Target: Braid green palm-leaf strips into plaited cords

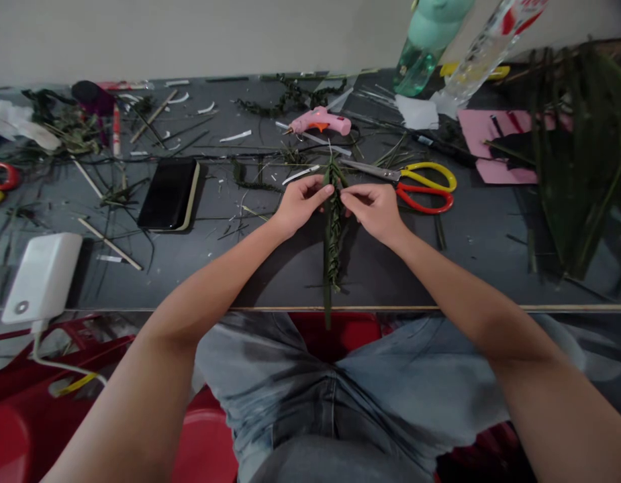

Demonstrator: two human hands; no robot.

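A braid of green leaf strips (333, 235) hangs upright between my hands, its lower end over the table's front edge area. My left hand (306, 204) pinches it near the top from the left side. On the other side my right hand (373, 206) has thumb and forefinger pressed together at the braid's right edge. A long flat strip runs down past the plaited part. Just right of my right hand lie scissors (425, 188) with one yellow and one red handle. Beyond the braid's tip rests a pink glue gun (320, 121).
A black phone (168, 194) and a white power bank (43, 275) with a cable lie at left. Leaf scraps and sticks litter the dark table (270, 268). At the back right stand a green bottle (425, 47) and a clear bottle (491, 54); large leaves (577, 168) lie far right.
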